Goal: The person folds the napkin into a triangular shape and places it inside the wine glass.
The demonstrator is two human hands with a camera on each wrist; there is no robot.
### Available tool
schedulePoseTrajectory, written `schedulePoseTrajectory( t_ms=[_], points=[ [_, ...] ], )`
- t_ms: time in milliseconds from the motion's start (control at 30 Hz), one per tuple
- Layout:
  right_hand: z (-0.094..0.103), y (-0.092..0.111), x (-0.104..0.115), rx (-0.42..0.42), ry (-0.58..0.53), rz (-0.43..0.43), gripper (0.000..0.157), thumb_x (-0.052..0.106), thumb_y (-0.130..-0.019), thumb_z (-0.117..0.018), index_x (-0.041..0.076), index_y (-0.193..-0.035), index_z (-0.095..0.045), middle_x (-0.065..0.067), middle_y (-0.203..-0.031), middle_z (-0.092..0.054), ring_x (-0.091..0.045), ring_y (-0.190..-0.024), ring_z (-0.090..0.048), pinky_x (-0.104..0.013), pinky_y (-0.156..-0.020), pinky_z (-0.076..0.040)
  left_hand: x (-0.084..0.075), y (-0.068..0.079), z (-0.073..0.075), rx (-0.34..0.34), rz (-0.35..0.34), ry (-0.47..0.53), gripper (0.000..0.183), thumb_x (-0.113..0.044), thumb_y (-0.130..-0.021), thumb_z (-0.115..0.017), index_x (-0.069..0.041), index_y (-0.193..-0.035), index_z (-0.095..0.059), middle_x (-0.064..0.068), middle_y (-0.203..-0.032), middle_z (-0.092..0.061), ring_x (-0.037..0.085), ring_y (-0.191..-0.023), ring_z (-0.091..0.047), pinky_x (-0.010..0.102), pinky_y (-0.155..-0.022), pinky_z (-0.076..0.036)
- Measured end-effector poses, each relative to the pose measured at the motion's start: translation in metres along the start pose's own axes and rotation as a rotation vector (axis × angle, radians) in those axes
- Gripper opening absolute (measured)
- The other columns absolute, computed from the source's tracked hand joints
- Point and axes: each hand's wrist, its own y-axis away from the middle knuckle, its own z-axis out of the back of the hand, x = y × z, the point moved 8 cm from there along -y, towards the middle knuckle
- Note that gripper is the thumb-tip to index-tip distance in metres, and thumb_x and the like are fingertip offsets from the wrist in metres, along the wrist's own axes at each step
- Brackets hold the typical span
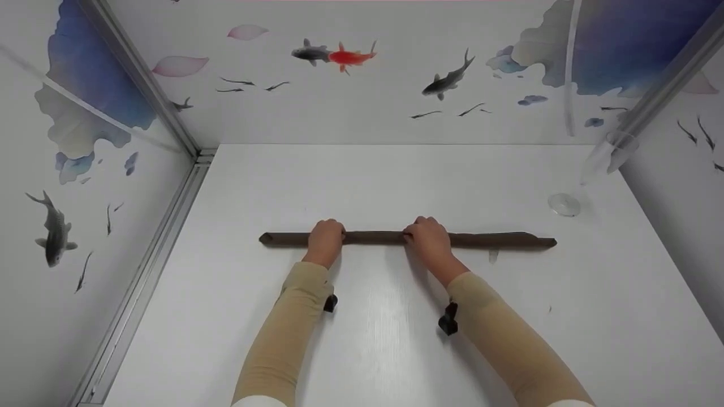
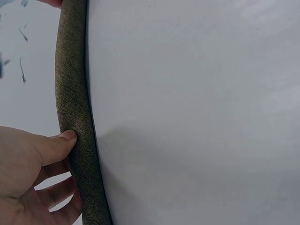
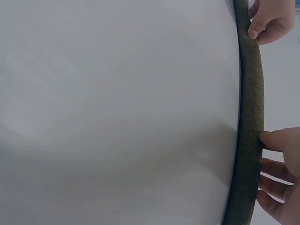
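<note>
A dark brown roll of woven cloth [image 1: 373, 238] lies crosswise on the white table, its two ends tapering to slanted tips. My left hand [image 1: 326, 242] holds it left of its middle. Farther right, my right hand [image 1: 429, 243] grips the same roll. In the left wrist view, the left thumb [image 2: 68, 137] presses on the cloth while the other fingers bend behind it. The right wrist view has the right hand [image 3: 283, 164] with its thumb and fingertips against the roll's side, and the left hand [image 3: 274, 18] pinching it higher up.
A clear plastic cup [image 1: 594, 161] is tipped at the back right, and a clear round disc [image 1: 564, 204] lies in front of it. White panels with painted fish [image 1: 447, 79] enclose the table's back and sides. A metal rail [image 1: 153, 271] runs along the left edge.
</note>
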Motion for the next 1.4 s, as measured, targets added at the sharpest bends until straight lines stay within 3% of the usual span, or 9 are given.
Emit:
schedulePoseTrajectory(
  t_ms=[267,600,767,967,1233,1400],
  points=[
    [-0.005,-0.008,-0.002,0.11,0.02,-0.044,0.014,0.011,-0.091,-0.069,0.006,-0.102,-0.076,-0.009,-0.097,-0.069,-0.029,-0.092,-0.06,-0.043,-0.08,-0.051,0.0,0.001,0.002,0.001,-0.003,0.007,0.016,-0.011,-0.094,-0.065,-0.002,-0.105,-0.073,0.01,-0.101,-0.068,0.027,-0.099,-0.062,0.035,-0.088,-0.05],
    [-0.01,-0.012,-0.003,0.19,0.045,-0.073,0.012,0.009,-0.093,-0.065,0.005,-0.101,-0.074,-0.009,-0.089,-0.067,-0.028,-0.086,-0.059,-0.041,-0.075,-0.051,-0.007,-0.001,0.005,0.052,0.01,-0.045,0.011,-0.004,-0.094,-0.064,-0.001,-0.099,-0.073,0.011,-0.097,-0.069,0.027,-0.095,-0.065,0.037,-0.083,-0.053],
    [-0.013,-0.014,-0.003,0.234,0.054,-0.086,0.014,0.01,-0.095,-0.064,0.006,-0.104,-0.074,-0.008,-0.095,-0.07,-0.026,-0.09,-0.06,-0.039,-0.078,-0.052,-0.022,-0.001,0.007,0.077,0.001,-0.126,0.011,0.002,-0.092,-0.063,-0.002,-0.096,-0.072,0.011,-0.092,-0.069,0.028,-0.09,-0.066,0.04,-0.077,-0.055],
    [-0.012,-0.016,-0.003,0.254,0.039,-0.118,0.014,0.009,-0.095,-0.063,0.005,-0.1,-0.075,-0.009,-0.096,-0.071,-0.028,-0.092,-0.061,-0.041,-0.079,-0.052,-0.043,0.001,0.005,0.06,-0.048,-0.184,0.013,-0.003,-0.093,-0.063,-0.007,-0.1,-0.073,0.008,-0.093,-0.069,0.027,-0.09,-0.064,0.041,-0.08,-0.053],
    [-0.011,-0.017,-0.003,0.261,0.033,-0.147,0.014,0.006,-0.094,-0.061,0.005,-0.092,-0.075,-0.009,-0.091,-0.071,-0.024,-0.084,-0.061,-0.04,-0.074,-0.052,-0.074,0.002,0.002,0.003,-0.128,-0.203,0.012,-0.008,-0.093,-0.063,-0.008,-0.095,-0.074,0.008,-0.091,-0.068,0.027,-0.086,-0.064,0.041,-0.074,-0.053],
    [-0.012,-0.018,-0.004,0.249,0.026,-0.15,0.014,0.005,-0.092,-0.062,0.005,-0.084,-0.073,-0.006,-0.082,-0.068,-0.02,-0.074,-0.055,-0.038,-0.069,-0.05,-0.09,-0.001,-0.004,0.037,-0.146,-0.194,0.012,-0.015,-0.09,-0.068,-0.011,-0.099,-0.074,0.006,-0.095,-0.069,0.027,-0.089,-0.064,0.042,-0.075,-0.052]
  ],
)
